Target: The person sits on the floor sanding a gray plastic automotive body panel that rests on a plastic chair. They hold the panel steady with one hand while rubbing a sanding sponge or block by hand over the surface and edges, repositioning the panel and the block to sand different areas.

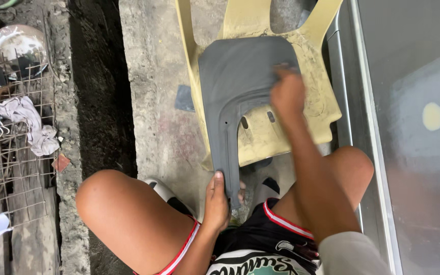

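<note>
A wide concrete floor [154,127] fills the middle of the view, with a dark trench running far to near at its left edge. Along the right side stands a large grey metal panel [413,153] with a pale round spot on it. On the floor, far from the person, sits a yellowish plastic chair [314,109], its seat facing up. Lying across that seat is a dark grey moulded plastic panel [235,86], broad at the far end and narrowing to a strip that reaches toward the person's knees.

At the far left, a rusty wire grid [11,168] carries a crumpled pale rag [29,122] and a dented round metal lid [14,43] beyond it.

The left hand [216,201] has its grip clenched around the near, narrow end of the grey panel, thumb on top. The right hand [287,94] presses down on the panel's broad far part, its fingers closed over something small at the fingertips; what it is cannot be told. A small dark square scrap [184,98] lies on the floor just left of the chair.
</note>
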The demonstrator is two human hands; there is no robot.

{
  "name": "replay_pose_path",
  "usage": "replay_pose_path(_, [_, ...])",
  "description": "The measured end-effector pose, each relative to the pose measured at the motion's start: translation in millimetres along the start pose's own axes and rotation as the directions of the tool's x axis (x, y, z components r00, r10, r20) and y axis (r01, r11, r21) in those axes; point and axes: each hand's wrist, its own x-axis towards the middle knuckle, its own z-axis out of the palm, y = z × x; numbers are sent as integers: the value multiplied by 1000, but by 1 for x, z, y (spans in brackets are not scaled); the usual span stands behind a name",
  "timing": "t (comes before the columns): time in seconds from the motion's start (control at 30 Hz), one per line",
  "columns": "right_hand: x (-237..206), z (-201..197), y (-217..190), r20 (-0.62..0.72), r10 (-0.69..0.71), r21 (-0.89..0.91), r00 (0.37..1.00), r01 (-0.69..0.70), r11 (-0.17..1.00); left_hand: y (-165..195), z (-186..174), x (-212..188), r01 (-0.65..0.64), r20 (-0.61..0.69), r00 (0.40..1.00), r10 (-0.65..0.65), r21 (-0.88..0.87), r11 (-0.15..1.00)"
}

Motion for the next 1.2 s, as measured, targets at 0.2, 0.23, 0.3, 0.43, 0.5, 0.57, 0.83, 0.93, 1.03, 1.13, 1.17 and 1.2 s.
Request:
replay_pose_path(0.2, [-84,48,-31,158,-781,211,604,752,624,-1,-2,-1,43,-5,999,-43,-1,999])
replay_pose_path(0.23, [-79,38,-21,182,-806,227,564,773,592,0,-3,-1,46,-2,999,-46,-5,999])
replay_pose_path(0.3, [-47,14,-3,207,-757,33,620,769,638,1,-3,0,41,4,999,-41,4,999])
replay_pose_path(0.43, [28,-12,5,-83,-521,55,850,526,849,6,-2,3,114,-54,992,-113,13,993])
replay_pose_path(0.5, [26,3,-9,-142,-456,-27,878,457,889,8,-2,5,70,-25,997,-70,-13,997])
replay_pose_path(0.57, [-7,28,-17,-87,-652,102,753,658,746,9,-4,3,88,-53,995,-86,36,995])
replay_pose_path(0.83, [-62,0,-8,420,-893,267,163,918,294,16,-3,0,93,-103,991,-81,122,988])
replay_pose_path(0.93, [-55,-10,-12,485,-862,260,145,918,300,35,2,-14,61,-207,976,67,557,829])
replay_pose_path(1.03, [-59,-8,-22,479,-871,285,108,920,270,65,8,-39,-236,75,904,421,909,345])
replay_pose_path(1.13, [-64,-2,-25,512,-856,308,67,917,255,96,11,-58,-334,489,821,296,831,-446])
replay_pose_path(1.17, [-64,1,-24,510,-859,316,57,916,249,104,11,-51,-500,599,797,71,722,-478])
replay_pose_path(1.2, [-63,5,-22,507,-860,321,56,914,249,113,10,-41,-664,679,715,-163,588,-462])
